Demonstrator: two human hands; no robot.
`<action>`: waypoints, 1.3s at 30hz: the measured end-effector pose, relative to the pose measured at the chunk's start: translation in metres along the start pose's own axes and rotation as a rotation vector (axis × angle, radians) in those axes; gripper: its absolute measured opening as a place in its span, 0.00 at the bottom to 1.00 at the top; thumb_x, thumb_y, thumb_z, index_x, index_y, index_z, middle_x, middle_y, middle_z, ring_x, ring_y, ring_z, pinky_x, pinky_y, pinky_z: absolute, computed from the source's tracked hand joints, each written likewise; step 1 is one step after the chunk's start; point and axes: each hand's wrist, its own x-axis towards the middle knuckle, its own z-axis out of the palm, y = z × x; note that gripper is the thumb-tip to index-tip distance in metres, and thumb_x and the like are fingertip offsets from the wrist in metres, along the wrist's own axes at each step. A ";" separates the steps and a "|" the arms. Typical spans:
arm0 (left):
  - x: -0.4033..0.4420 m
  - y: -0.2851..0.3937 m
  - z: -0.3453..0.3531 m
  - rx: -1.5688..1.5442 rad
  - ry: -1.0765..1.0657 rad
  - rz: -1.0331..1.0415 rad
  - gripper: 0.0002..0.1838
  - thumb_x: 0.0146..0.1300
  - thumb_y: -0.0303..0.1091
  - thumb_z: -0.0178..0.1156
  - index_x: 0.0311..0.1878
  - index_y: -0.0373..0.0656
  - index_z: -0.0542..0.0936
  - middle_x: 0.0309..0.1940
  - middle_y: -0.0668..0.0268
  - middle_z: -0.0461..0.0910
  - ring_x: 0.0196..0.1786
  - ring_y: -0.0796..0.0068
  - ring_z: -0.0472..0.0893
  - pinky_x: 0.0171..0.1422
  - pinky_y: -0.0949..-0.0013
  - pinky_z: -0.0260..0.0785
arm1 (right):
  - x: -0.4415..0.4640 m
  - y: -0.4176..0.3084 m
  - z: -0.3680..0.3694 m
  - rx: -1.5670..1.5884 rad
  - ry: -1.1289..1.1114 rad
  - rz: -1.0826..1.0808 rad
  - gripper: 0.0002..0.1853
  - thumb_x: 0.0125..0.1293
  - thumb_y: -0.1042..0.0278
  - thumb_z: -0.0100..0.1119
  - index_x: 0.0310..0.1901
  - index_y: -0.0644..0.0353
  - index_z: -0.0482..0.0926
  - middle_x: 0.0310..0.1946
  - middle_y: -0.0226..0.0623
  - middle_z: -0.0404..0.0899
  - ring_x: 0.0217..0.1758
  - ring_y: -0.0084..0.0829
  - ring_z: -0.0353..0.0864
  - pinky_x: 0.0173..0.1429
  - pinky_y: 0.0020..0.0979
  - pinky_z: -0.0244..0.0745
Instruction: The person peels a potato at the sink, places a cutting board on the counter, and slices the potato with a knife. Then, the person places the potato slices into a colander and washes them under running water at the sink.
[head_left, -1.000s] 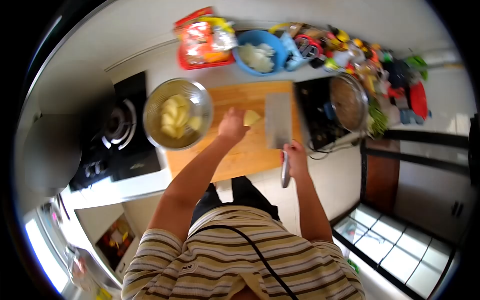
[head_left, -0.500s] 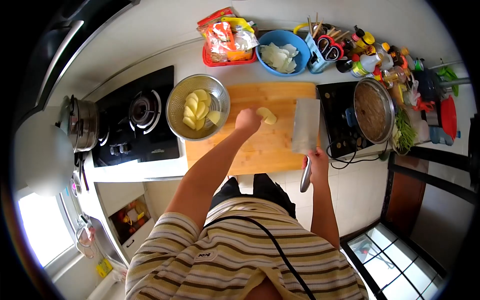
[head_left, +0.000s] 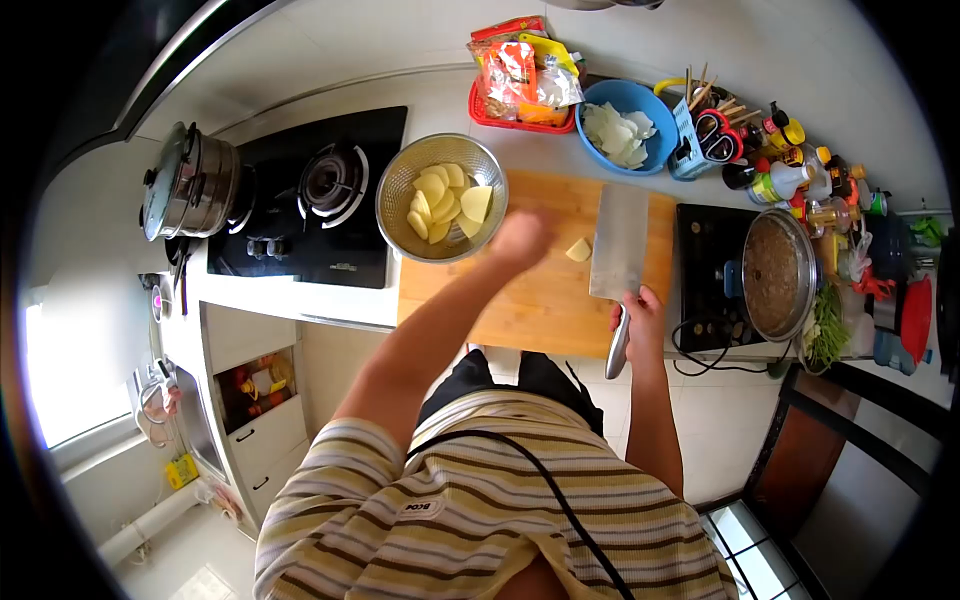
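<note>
My left hand [head_left: 523,240] is over the wooden cutting board [head_left: 500,310], just right of the metal colander [head_left: 394,235]. Motion smears its fingers, so whether they hold anything is unclear. Pale yellow potato slices [head_left: 438,200] lie in the colander, one larger slice resting at its right side. A single potato slice [head_left: 578,250] sits on the board between my left hand and the blade. My right hand [head_left: 642,318] grips the handle of a cleaver [head_left: 620,240], its broad blade over the board's right part.
Behind the board stand a blue bowl [head_left: 661,150] of white slices and a red basket [head_left: 520,122] of packets. A gas stove [head_left: 330,250] with a steamer pot [head_left: 200,190] is left. Right are a lidded pan [head_left: 775,275], bottles [head_left: 780,183] and green vegetables [head_left: 826,325].
My left hand has moved from the slices on the board toward the colander. One slice fewer shows on the board. The camera view has shifted; the cleaver stays in my right hand.
</note>
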 end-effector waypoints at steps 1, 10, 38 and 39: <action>-0.001 0.015 0.019 -0.179 0.207 0.166 0.16 0.51 0.35 0.65 0.44 0.45 0.78 0.44 0.56 0.75 0.52 0.56 0.74 0.54 0.59 0.70 | -0.001 -0.006 -0.001 -0.005 -0.007 -0.007 0.04 0.65 0.73 0.52 0.33 0.61 0.70 0.17 0.36 0.71 0.16 0.27 0.70 0.19 0.28 0.66; 0.026 0.050 0.072 -0.032 -0.102 -0.149 0.14 0.49 0.30 0.65 0.42 0.47 0.78 0.49 0.59 0.73 0.52 0.55 0.74 0.53 0.59 0.70 | -0.009 -0.013 -0.017 -0.006 0.111 0.032 0.04 0.67 0.71 0.50 0.37 0.61 0.71 0.18 0.35 0.72 0.15 0.27 0.69 0.19 0.28 0.67; -0.178 -0.114 -0.044 -1.674 0.920 -0.989 0.04 0.51 0.21 0.55 0.31 0.32 0.76 0.27 0.56 0.79 0.28 0.61 0.83 0.33 0.59 0.81 | -0.022 -0.039 0.135 -0.236 -0.570 0.048 0.12 0.54 0.81 0.53 0.41 0.62 0.69 0.20 0.34 0.71 0.18 0.25 0.70 0.22 0.27 0.68; -0.213 -0.117 -0.055 -1.702 0.929 -0.948 0.05 0.52 0.22 0.55 0.32 0.31 0.76 0.26 0.57 0.78 0.29 0.62 0.82 0.32 0.60 0.82 | -0.031 -0.036 0.146 -0.277 -0.632 0.054 0.12 0.55 0.80 0.52 0.42 0.62 0.69 0.21 0.34 0.71 0.18 0.25 0.70 0.23 0.27 0.69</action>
